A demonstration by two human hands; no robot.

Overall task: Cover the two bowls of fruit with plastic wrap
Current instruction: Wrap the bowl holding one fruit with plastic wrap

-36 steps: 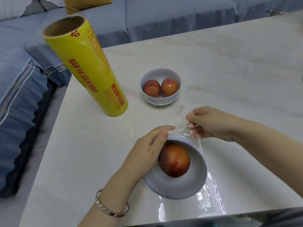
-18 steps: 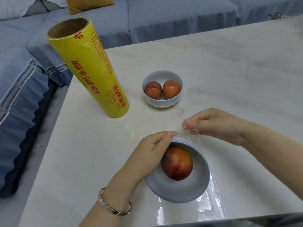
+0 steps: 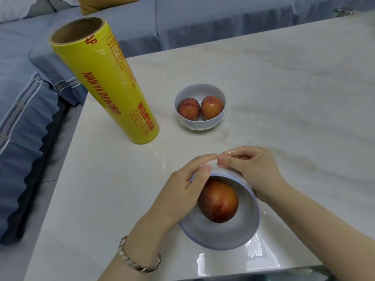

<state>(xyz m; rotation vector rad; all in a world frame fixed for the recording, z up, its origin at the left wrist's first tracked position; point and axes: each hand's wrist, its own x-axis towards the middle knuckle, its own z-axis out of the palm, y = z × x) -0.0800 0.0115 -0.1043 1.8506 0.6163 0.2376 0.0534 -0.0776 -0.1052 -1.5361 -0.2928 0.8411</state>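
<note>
From the head camera, the near bowl [image 3: 239, 240] sits at the near edge of the marble table [image 3: 284, 88], tipped toward the viewer, with one red-orange fruit [image 3: 218, 201] inside. A sheet of plastic film [image 3: 261, 254] lies under it and glints along the table's near edge. The left hand [image 3: 182, 191] grips the bowl's far-left rim, fingers curled over it and thumb on the lip. The right hand [image 3: 251, 171] pinches film at the far-right rim, and the two hands' fingertips nearly meet.

The far bowl [image 3: 199, 124], holding two fruits, stands toward the table's middle. No film shows on it, though that is hard to judge. The yellow roll of wrap [image 3: 109, 82] stands upright near the left edge.

The step appears to be drawing film up over the far rim. It would go best if the left hand keeps the bowl steady while the right pulls the film taut and flat across the opening. Pressing it down the outer wall should make it cling without bunching.
</note>
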